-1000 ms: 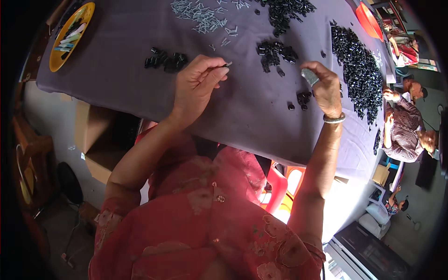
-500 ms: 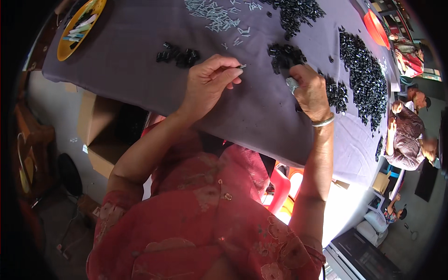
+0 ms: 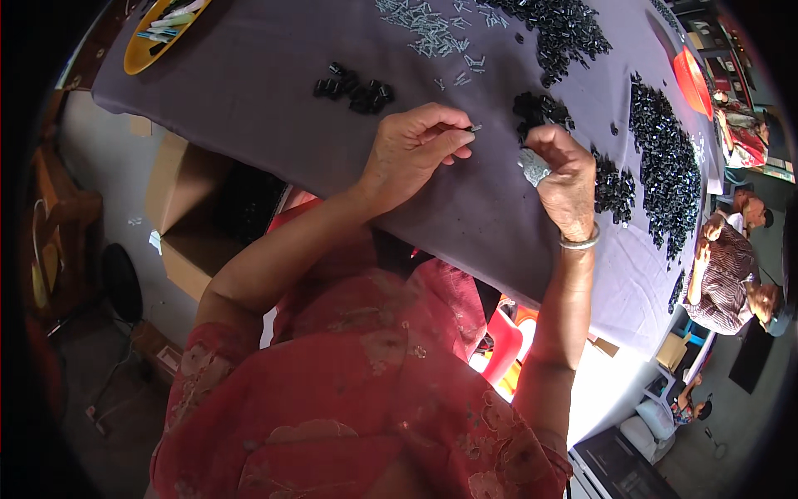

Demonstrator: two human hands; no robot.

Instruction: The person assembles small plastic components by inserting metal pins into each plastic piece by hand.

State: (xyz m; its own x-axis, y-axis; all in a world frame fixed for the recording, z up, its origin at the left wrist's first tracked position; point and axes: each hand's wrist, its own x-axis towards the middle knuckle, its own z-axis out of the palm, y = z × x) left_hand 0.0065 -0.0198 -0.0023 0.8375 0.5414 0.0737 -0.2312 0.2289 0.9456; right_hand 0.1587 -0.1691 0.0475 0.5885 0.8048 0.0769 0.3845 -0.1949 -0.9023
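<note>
My left hand (image 3: 416, 156) is closed in a pinch over the dark cloth, with a small thin metal pin (image 3: 475, 128) sticking out past the fingertips. To its right, my right hand (image 3: 572, 187) has its fingers curled round a silvery-grey lump (image 3: 534, 166), which shows at the thumb side. I cannot make out whether its fingertips hold anything else. Just beyond that hand lies a small heap of black pieces (image 3: 540, 110). A separate group of black pieces (image 3: 356, 90) rests beyond my left hand. Loose silvery pins (image 3: 428, 32) are spread at the far middle.
Large heaps of black pieces lie at the far middle (image 3: 565, 37) and right (image 3: 665, 166) of the tablecloth (image 3: 249, 108). A yellow tray (image 3: 141, 62) with pens is far left, a red basin (image 3: 692, 79) far right. An open carton (image 3: 179, 200) stands below the table. Several people sit at right.
The view has shifted, so the table's contents appear farther right. My right hand has drawn back from the small black heap toward my left, narrowing the gap. More of the silvery lump shows.
</note>
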